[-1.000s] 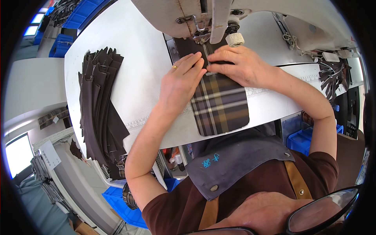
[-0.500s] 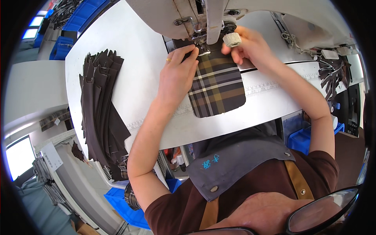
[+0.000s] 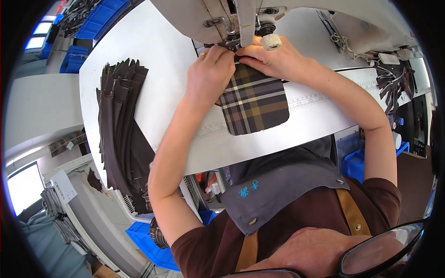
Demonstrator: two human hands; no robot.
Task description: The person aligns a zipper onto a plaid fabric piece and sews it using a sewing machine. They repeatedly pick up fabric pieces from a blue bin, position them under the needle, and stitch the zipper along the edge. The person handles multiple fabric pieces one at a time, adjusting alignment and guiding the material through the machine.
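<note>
A plaid fabric piece [image 3: 255, 103], dark with white, brown and yellow bands and rounded near corners, lies flat on the sewing table. Its far end runs up to the presser foot of the sewing machine [image 3: 197, 21]. With fingers bent together, my left hand [image 3: 209, 74] grips the far left edge of the fabric beside the foot. My right hand [image 3: 276, 58] pinches the far edge from the other side, just below the machine's white ribbed knob [image 3: 271, 42]. Both sets of fingertips nearly meet and partly hide the edge and the needle area.
A stack of dark fabric strips [image 3: 121, 125] lies to the left, hanging over the table's near edge. Metal scissors or snips [image 3: 330, 28] rest at the far right. More dark strips [image 3: 394, 83] hang at the right. A blue bin [image 3: 153, 245] stands below the table.
My right hand has moved left from beside the knob onto the fabric's far edge. My left fingers have curled in more, and the fabric has shifted slightly away from me.
</note>
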